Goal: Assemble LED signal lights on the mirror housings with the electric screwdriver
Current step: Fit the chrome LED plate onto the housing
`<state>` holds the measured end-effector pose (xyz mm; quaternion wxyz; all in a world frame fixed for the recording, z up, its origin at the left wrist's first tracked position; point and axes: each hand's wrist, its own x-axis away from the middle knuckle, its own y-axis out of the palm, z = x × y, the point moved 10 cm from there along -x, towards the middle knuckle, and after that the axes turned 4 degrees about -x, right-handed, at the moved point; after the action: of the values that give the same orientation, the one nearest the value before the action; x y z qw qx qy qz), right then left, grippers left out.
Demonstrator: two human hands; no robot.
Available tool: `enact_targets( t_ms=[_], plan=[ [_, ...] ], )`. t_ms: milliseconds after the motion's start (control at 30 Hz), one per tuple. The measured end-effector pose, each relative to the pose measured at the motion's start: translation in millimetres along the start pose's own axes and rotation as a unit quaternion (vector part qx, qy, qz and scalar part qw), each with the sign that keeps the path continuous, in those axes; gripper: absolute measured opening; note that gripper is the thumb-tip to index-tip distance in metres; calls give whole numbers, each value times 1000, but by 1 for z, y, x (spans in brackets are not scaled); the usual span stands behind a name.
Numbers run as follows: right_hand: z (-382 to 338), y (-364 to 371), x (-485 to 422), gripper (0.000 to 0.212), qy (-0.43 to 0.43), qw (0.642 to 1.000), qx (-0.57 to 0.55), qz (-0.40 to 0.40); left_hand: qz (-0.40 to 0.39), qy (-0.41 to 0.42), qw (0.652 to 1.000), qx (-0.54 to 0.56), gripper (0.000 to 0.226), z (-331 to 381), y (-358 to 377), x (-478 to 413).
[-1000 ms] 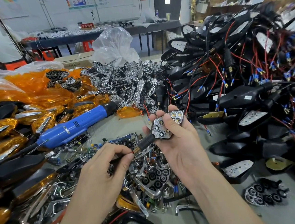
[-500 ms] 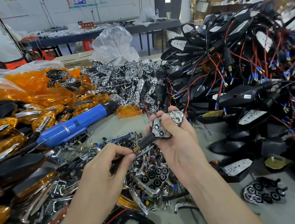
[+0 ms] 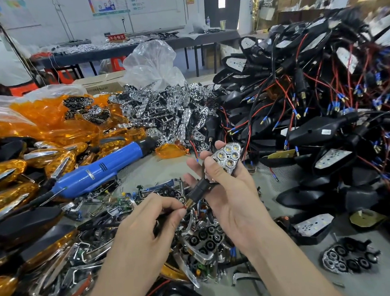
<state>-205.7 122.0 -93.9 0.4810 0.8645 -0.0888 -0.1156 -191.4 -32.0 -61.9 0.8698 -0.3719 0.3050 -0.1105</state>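
Presently both forearms enter from the lower edge and converge just right of the electric screwdriver (image 3: pixel 101 170), which lies unattended on the tabletop (image 3: pixel 389 277), blue body angled up to the right.

Right hand (image 3: pixel 231 192): raised, palm toward the camera, fingers curled round the LED signal light (image 3: pixel 227 156), thumb laid across its chrome face. The light is held clear of the tabletop, right of the screwdriver's nose, lit face toward the camera.

Left hand (image 3: pixel 148 222): knuckles up, lower than the right, thumb and forefinger pinching the brass threaded end (image 3: pixel 187 204) of the black stem (image 3: pixel 200 190) that runs down-left from the light. Remaining fingers are loosely curled.

Mirror housings (image 3: pixel 317 132), black with red and black leads, are heaped well right of the screwdriver. Amber lenses (image 3: pixel 57 117) are piled behind and left of it, chrome reflectors (image 3: pixel 162 108) behind its nose. Loose chrome trim (image 3: pixel 99 250) lies in front of it, under the left hand.
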Motion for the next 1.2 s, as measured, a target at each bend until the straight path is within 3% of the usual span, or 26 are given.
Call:
enact_targets(
  t_ms=[100, 200, 367, 533, 633, 700, 1033, 1200],
  plan=[
    [2, -1, -1, 21, 3, 1000, 5, 3, 15, -2, 1000, -7, 15, 3, -10, -2],
    [8, -1, 0, 16, 16, 1000, 23, 5, 27, -10, 999, 22, 22, 10, -15, -12],
    [13, 6, 3, 17, 30, 998, 57, -15, -49, -30, 992, 109, 27, 19, 11, -38],
    [14, -3, 1, 43, 56, 996, 64, 36, -95, -60, 978, 175, 26, 21, 24, -49],
    [21, -11, 2, 66, 79, 991, 76, 73, -121, -55, 979, 155, 23, 24, 30, -50],
    [21, -13, 2, 70, 71, 990, 95, 77, -144, -56, 977, 147, 20, 25, 34, -52],
    [23, -9, 2, 36, 51, 990, 119, 55, -168, -169, 941, 239, 34, 10, 47, -56],
    [22, -9, 5, 19, 48, 990, 113, 65, -163, -196, 939, 230, 26, 7, 47, -55]
  ],
)
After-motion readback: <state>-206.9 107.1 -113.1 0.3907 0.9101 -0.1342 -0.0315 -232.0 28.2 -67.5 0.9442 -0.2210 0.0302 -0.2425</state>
